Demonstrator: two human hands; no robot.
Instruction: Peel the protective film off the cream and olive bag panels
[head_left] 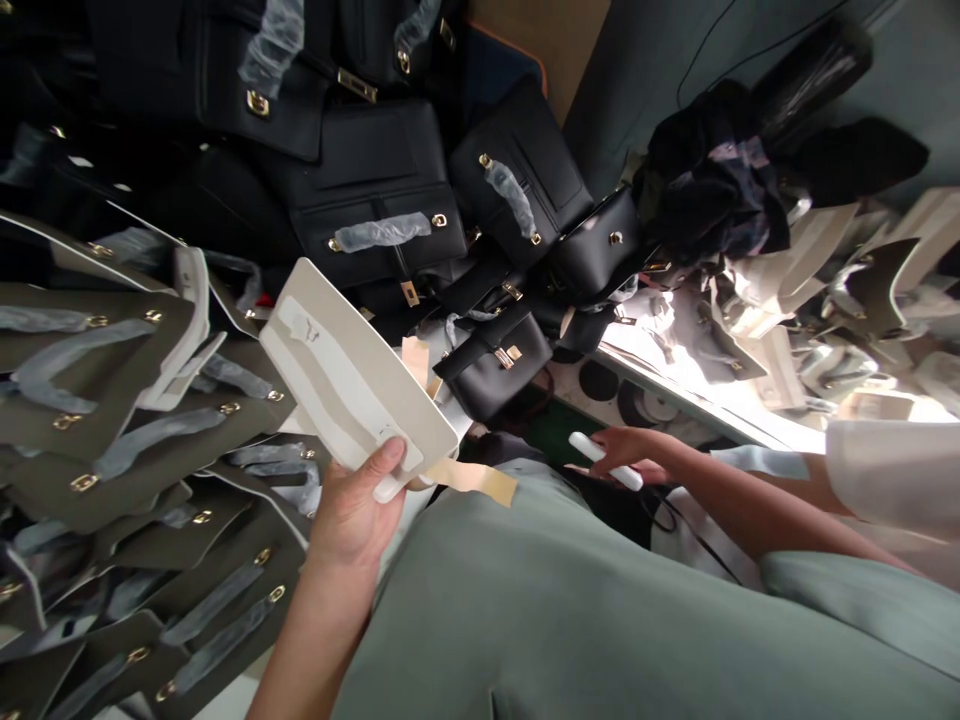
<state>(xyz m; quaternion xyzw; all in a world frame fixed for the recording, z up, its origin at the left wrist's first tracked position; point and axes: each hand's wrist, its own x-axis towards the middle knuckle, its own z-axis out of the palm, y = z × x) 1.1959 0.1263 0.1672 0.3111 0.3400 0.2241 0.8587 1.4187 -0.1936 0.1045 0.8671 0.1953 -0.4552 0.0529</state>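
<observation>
the left hand (349,510) pinches the near corner of a cream bag panel (352,375), held up just right of the olive panels (112,400), while the right hand (630,450) closes around a white stick tool (604,460) near centre, so this piece looks mid-work, with many stacked pieces apparently left.

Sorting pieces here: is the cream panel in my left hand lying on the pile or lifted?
Lifted: the left hand holds the cream panel by its edge, tilted above the olive pieces.

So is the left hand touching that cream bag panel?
Touching. Head view: left hand grips the cream bag panel by its lower edge, thumb on its face; right hand holds a white stick.
</observation>
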